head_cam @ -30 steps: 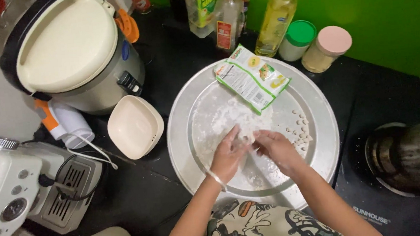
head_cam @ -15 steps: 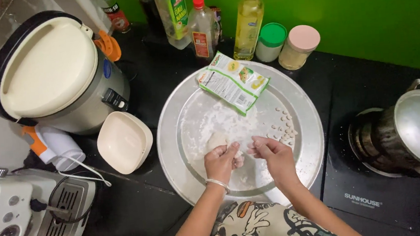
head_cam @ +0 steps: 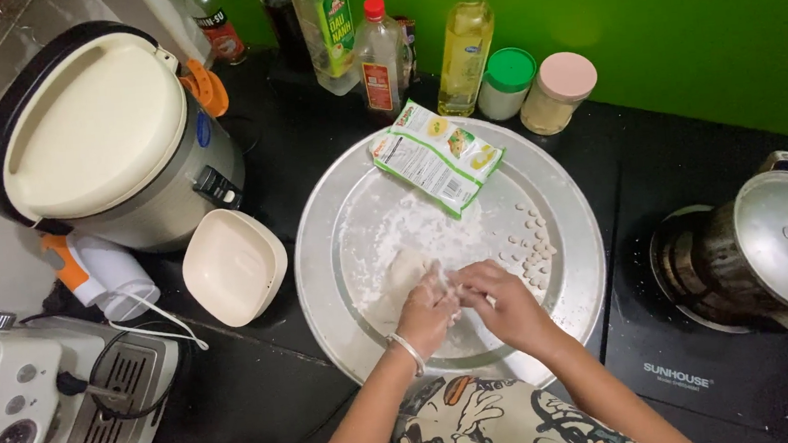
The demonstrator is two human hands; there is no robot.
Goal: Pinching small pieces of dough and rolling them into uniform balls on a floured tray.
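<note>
A big round metal tray dusted with white flour lies on the black counter. My left hand rests on a pale lump of dough near the tray's middle and grips it. My right hand meets it from the right, fingertips pinching at the same dough. Several small dough balls lie on the tray just right of my hands. A green and white packet lies on the tray's far part.
A rice cooker stands at the left, a cream square bowl beside the tray. Bottles and two jars line the green wall. A lidded steel pot sits on a stove at the right. A white appliance is at bottom left.
The view has shifted a little, so everything sits lower and more to the right. Both hands have stayed together on the dough, working it near the tray's middle.
</note>
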